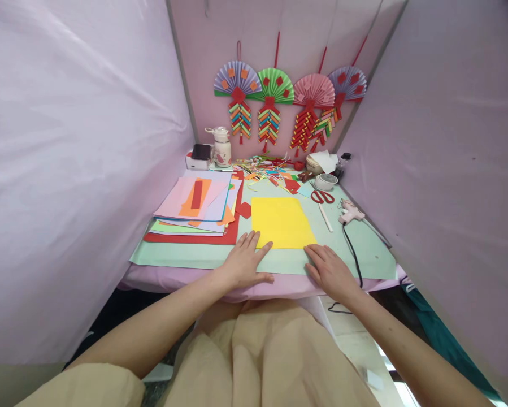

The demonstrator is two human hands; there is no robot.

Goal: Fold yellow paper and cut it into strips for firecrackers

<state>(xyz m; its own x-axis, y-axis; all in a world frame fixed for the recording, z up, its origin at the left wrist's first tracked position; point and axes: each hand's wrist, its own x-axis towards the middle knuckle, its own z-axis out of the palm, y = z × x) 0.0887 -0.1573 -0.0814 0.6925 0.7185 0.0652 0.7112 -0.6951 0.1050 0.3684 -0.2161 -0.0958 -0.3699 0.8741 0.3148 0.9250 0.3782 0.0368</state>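
Observation:
A yellow sheet of paper (281,221) lies flat on the pale green mat (372,249) in front of me. My left hand (246,261) rests open on the mat, its fingertips touching the sheet's near left corner. My right hand (329,270) lies open and flat at the sheet's near right corner. Neither hand holds anything.
A stack of coloured paper (198,209) lies to the left. Red scissors (322,196), a white stick (325,217), a tape roll (325,181) and a glue gun (350,213) with its black cord are on the right. Paper scraps (266,169), a white bottle (222,147) and hanging paper fans (274,90) fill the back.

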